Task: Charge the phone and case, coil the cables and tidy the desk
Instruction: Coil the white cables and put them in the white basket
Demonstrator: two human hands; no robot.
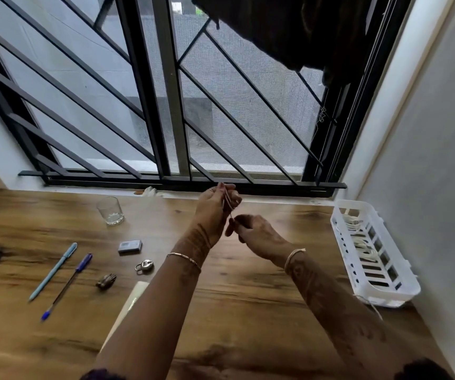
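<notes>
Coiling seems the step in hand: above the brown wooden desk [248, 297] the left hand [212, 212] grips loops of a thin pale cable [229, 202], the right hand [259, 237] pinches its lower part (blurred), and next the slack probably needs winding onto them.

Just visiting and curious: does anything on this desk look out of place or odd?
One white cord trails out of the white basket's near end onto the desk, while the other cables lie coiled inside. Two pens and a padlock lie loose at left. Nothing looks spilled or broken.
</notes>
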